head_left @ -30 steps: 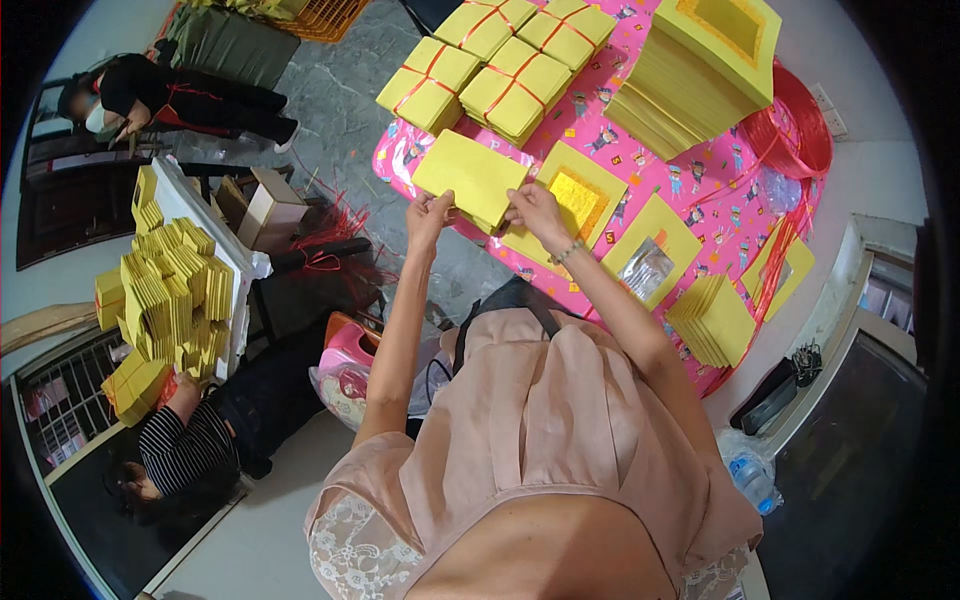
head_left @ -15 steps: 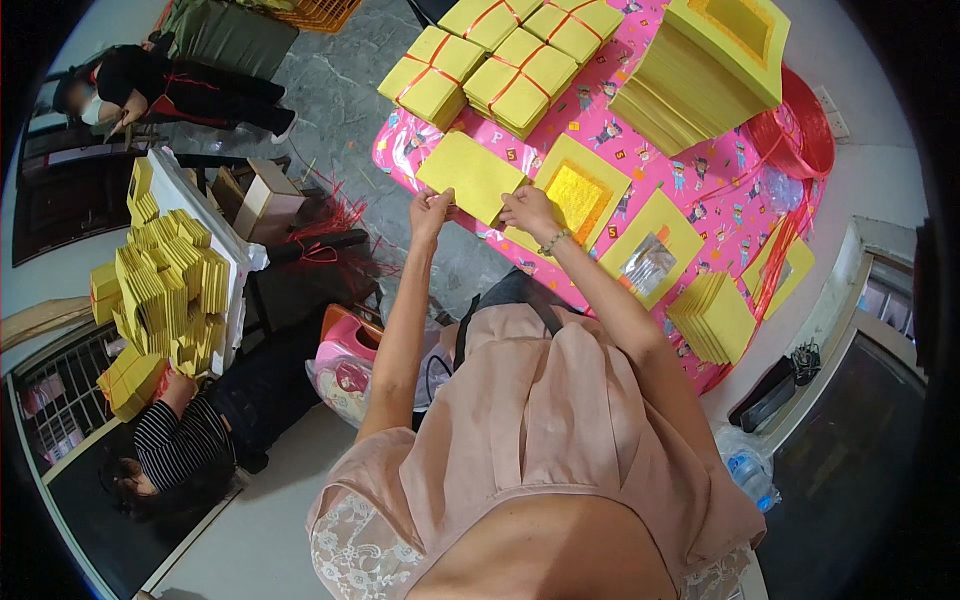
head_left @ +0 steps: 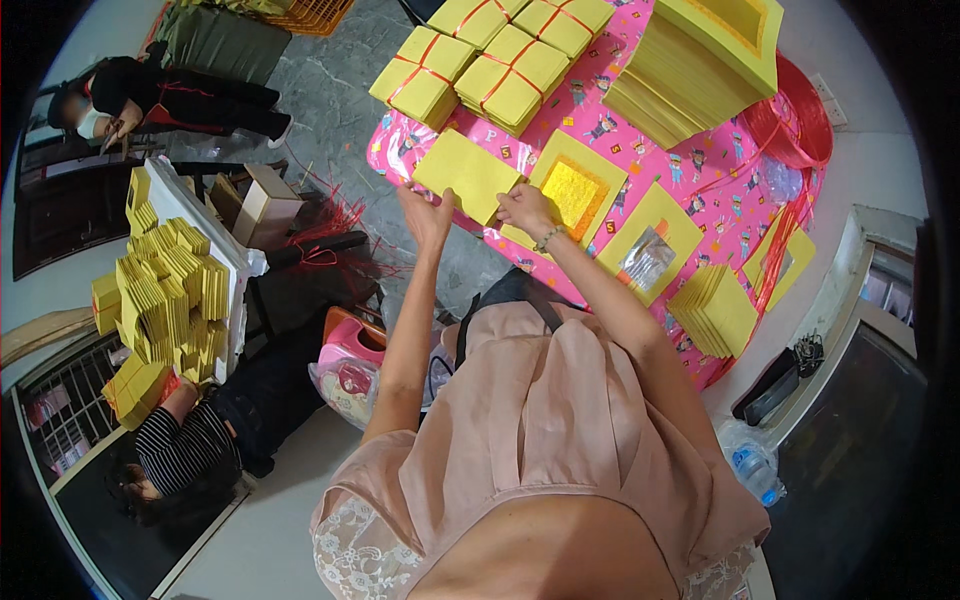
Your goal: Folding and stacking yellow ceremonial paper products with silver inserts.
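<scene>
A plain yellow paper sheet, perhaps folded, lies at the near left edge of the pink patterned table. At its lower left edge my left hand is spread, its thumb at the paper and its other fingers apart from the thumb. Pinched at the sheet's right corner are the fingers of my right hand. Just right of that hand is a yellow sheet with a gold foil square. Farther right lies a yellow sheet with a silver foil piece.
Tied yellow paper bundles and a tall paper stack stand at the back. Folded papers and a red ribbon roll are on the right. Leftward, a person in stripes works beside piled yellow paper; another person stands farther off.
My left hand has loosened from its pinch and spread its fingers, shifting slightly left. The right hand stays at the sheet's corner. The whole view has shifted slightly.
</scene>
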Demonstrator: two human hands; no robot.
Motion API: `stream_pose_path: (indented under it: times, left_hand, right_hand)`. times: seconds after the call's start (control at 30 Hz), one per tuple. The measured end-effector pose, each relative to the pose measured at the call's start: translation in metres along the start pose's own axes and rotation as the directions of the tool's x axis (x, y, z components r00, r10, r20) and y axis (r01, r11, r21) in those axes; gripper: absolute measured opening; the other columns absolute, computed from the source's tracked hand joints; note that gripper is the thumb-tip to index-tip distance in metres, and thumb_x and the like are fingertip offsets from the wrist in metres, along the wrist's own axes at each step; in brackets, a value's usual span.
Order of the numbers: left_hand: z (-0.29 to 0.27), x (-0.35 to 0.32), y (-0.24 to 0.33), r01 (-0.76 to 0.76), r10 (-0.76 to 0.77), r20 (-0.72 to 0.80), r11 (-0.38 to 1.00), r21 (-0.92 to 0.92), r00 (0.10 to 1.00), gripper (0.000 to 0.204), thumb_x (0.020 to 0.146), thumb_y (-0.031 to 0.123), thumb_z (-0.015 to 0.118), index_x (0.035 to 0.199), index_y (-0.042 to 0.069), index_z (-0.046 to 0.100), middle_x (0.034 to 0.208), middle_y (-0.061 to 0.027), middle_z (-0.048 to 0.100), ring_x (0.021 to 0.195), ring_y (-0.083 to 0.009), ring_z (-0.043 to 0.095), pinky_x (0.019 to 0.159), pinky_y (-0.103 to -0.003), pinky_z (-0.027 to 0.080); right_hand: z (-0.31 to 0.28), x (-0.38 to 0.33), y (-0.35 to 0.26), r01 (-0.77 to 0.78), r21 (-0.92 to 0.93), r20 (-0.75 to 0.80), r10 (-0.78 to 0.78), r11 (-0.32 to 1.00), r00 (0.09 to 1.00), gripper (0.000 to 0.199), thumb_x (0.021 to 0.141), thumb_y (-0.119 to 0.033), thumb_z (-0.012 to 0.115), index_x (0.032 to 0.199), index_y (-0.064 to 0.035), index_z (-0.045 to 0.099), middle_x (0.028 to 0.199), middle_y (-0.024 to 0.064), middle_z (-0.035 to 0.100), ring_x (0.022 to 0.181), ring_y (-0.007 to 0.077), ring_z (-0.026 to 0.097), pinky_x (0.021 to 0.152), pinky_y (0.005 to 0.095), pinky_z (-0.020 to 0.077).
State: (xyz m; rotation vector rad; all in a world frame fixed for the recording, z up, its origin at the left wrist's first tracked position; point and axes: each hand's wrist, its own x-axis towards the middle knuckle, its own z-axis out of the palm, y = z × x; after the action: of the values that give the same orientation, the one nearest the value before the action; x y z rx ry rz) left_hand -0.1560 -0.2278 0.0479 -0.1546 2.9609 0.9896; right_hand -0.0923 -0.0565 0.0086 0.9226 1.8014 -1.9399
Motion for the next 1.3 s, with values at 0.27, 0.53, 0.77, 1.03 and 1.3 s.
stream_pose_path:
  times: [0.27, 0.53, 0.77, 1.03, 1.3]
  left_hand:
    - [0.019, -0.002, -0.024, -0.493, 0.491, 0.083, 0.826, 0.274, 0.867, 0.059, 0.086, 0.018, 0.057, 0.143, 0.011, 0.042, 0.148, -0.0228, 0.034, 0.138, -0.0456, 0.026, 0.11, -0.055, 0.026]
    - [0.024, 0.002, -0.027, -0.487, 0.482, 0.094, 0.826, 0.282, 0.871, 0.056, 0.086, 0.017, 0.055, 0.141, 0.014, 0.046, 0.149, -0.022, 0.034, 0.138, -0.0466, 0.026, 0.11, -0.057, 0.025]
    - [0.006, 0.01, -0.015, -0.514, 0.507, 0.087, 0.844, 0.152, 0.858, 0.043, 0.086, 0.016, 0.058, 0.129, 0.015, 0.06, 0.145, -0.0213, 0.041, 0.138, -0.046, 0.026, 0.111, -0.056, 0.023]
    - [-0.014, -0.002, 0.009, -0.575, 0.576, 0.015, 0.812, 0.101, 0.817, 0.037, 0.087, 0.014, 0.06, 0.123, 0.012, 0.063, 0.137, -0.0204, 0.049, 0.135, -0.0433, 0.032, 0.11, -0.054, 0.024]
    - [-0.007, -0.079, 0.05, -0.699, 0.794, 0.413, 0.597, -0.393, 0.447, 0.045, 0.078, 0.006, 0.068, 0.123, 0.009, 0.06, 0.123, -0.0172, 0.057, 0.114, -0.0367, 0.054, 0.096, -0.041, 0.045]
  right_hand:
    - [-0.007, -0.006, 0.007, 0.02, 0.062, 0.038, -0.023, 0.998, 0.999, 0.023, 0.092, -0.022, 0.064, 0.093, 0.0005, 0.059, 0.085, 0.0094, 0.068, 0.071, 0.0148, 0.068, 0.06, 0.0272, 0.0558]
    - [-0.085, -0.077, 0.046, 0.433, -0.699, 0.013, -0.595, 0.569, 0.804, 0.033, 0.078, -0.023, 0.074, 0.1, -0.004, 0.059, 0.096, 0.0136, 0.063, 0.09, 0.0279, 0.062, 0.077, 0.0372, 0.0496]
    - [-0.093, -0.12, 0.07, 0.428, -0.873, 0.192, -0.641, 0.234, 0.743, 0.05, 0.069, -0.025, 0.078, 0.11, -0.0066, 0.056, 0.112, 0.0101, 0.054, 0.109, 0.0274, 0.05, 0.096, 0.0416, 0.0381]
    - [-0.093, -0.116, 0.089, 0.447, -0.876, 0.203, -0.702, 0.182, 0.683, 0.045, 0.073, -0.022, 0.074, 0.11, -0.0048, 0.057, 0.118, 0.0119, 0.056, 0.114, 0.0286, 0.051, 0.097, 0.0409, 0.0391]
    - [-0.097, -0.113, 0.094, 0.514, -0.794, 0.114, -0.751, 0.325, 0.65, 0.017, 0.08, -0.016, 0.069, 0.091, -0.0028, 0.068, 0.109, 0.0126, 0.063, 0.105, 0.0297, 0.057, 0.092, 0.0382, 0.0459]
